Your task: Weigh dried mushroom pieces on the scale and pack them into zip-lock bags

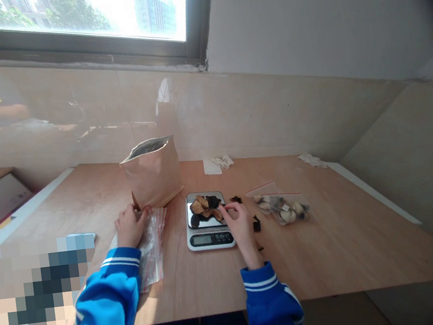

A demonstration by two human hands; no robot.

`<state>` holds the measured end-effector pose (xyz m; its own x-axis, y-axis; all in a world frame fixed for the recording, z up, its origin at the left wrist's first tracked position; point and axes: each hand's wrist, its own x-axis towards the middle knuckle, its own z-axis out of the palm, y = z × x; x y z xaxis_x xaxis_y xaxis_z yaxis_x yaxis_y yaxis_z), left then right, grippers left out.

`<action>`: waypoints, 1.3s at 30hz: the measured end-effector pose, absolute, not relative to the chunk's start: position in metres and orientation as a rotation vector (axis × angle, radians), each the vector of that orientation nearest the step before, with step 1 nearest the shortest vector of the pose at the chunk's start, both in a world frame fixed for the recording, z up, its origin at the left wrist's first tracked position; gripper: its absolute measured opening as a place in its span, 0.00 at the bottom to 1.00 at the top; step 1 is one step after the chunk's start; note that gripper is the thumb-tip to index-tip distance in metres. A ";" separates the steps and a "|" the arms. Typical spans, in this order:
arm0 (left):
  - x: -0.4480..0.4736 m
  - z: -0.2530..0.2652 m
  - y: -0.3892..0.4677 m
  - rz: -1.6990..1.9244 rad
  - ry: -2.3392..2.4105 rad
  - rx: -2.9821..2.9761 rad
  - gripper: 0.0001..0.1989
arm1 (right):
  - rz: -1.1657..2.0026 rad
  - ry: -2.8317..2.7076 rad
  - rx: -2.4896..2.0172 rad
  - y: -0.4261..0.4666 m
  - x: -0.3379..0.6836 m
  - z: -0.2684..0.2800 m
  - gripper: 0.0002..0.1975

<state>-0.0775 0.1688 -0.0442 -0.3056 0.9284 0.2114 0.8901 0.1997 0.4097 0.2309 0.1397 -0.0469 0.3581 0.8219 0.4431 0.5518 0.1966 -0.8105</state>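
A white digital kitchen scale [212, 241] bears a small heap of brown and black dried slices [201, 206], which look like dried mushroom or fruit. Over the heap's right edge, my right hand [241, 225] pinches thumb and forefinger together at a dried slice, partly hidden by the fingertips. My left hand [129, 227] lies on flat clear plastic zip bags [154, 248], fingers curled at their upper end. Just beyond it stands an open brown paper pouch [153, 172] with a silvery lining. A narrow brown shape, slice or shadow, shows above the left fingertips.
Right of the scale lie a few dark dried pieces [256, 224] and a clear zip bag of pale slices [286, 211]. White crumpled tissues [222, 162] sit by the tiled wall. A phone-like object [82, 236] lies left, beside a blurred-out patch.
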 end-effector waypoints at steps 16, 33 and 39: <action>-0.073 -0.040 0.166 0.722 2.410 1.788 0.25 | 0.071 -1.504 -1.543 0.097 0.278 -0.056 0.18; -0.073 -0.033 0.161 0.887 2.466 1.700 0.26 | -0.088 -1.741 -1.706 0.083 0.280 -0.097 0.18; -0.066 -0.016 0.143 1.640 2.456 1.919 0.22 | -0.084 -1.700 -1.707 0.082 0.280 -0.094 0.18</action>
